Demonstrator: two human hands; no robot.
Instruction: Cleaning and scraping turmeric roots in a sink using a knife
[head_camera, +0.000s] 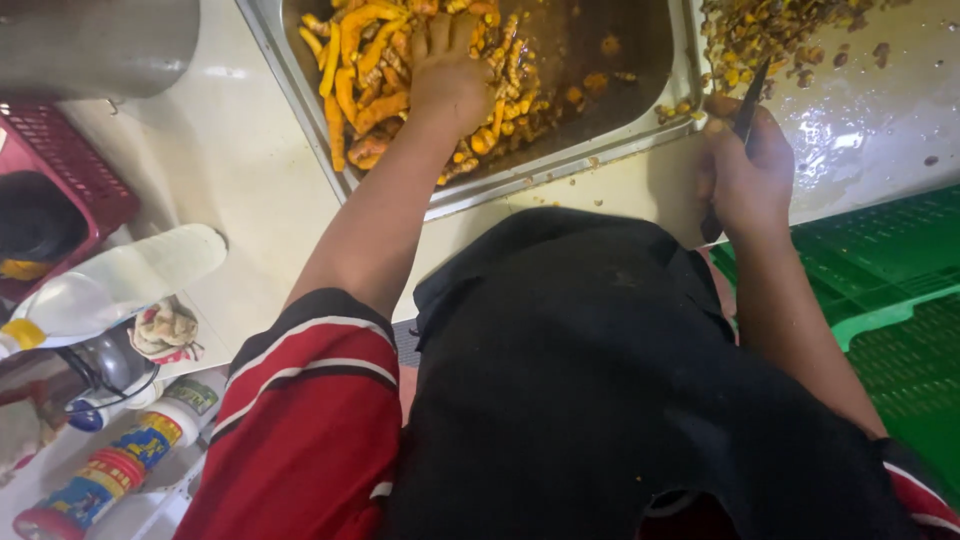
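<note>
Apron: black apron (590, 380) over a red striped sleeve (300, 420) fills the lower middle of the frame, nearest the camera.
Left hand: left hand (450, 75) at upper centre, palm down on the orange roots (370, 60), fingers spread and pressed into the pile.
Tray: one metal tray (560, 165) across the top; roots heaped in its left half, right half mostly bare wet metal with a few scattered bits.
Right hand: right hand (740, 170) at upper right, just past the tray's right rim, fingers closed round a dark-bladed knife (752, 95) whose tip points up the frame.
Peelings: one heap of brownish scraps (770, 30) at top right, just above the knife tip.
Edges: pale wet counter (240, 170) open left of the tray; one green slatted crate (880, 270) at right edge.
Left clutter: one red basket (70, 170), one metal pot (95, 40), one white bottle (110, 285), one printed canister (110, 470).
</note>
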